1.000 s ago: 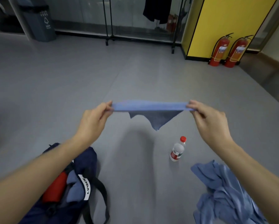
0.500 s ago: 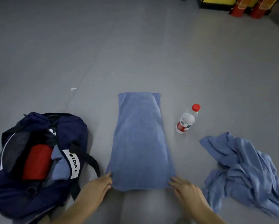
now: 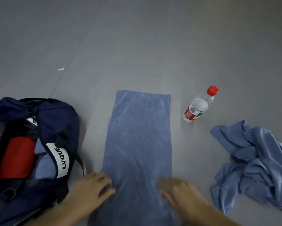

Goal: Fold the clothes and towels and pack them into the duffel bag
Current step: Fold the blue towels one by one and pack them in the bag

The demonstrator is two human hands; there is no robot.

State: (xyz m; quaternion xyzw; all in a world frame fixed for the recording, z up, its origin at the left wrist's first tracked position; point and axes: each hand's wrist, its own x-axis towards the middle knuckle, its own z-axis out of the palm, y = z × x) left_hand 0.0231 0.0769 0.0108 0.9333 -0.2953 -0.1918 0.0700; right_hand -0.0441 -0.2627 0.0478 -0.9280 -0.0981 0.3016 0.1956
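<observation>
A blue towel (image 3: 138, 141) lies flat on the grey floor as a long strip running away from me. My left hand (image 3: 92, 187) rests at its near left edge with the fingers spread flat. My right hand (image 3: 177, 189) lies flat on the towel's near right part; both hands are blurred. The navy duffel bag (image 3: 58, 118) stands open at the left, with a red item (image 3: 17, 159) and folded blue cloth (image 3: 44, 165) inside. A crumpled blue garment (image 3: 254, 162) lies on the floor at the right.
A plastic water bottle (image 3: 198, 106) with a red cap lies on the floor just right of the towel's far end. A small white scrap (image 3: 61, 69) sits on the floor farther off at the left. Grey floor fills the rest.
One second ago both hands held the towel stretched in the air. It has since been laid on the floor, and my hands have slid inward over its near end.
</observation>
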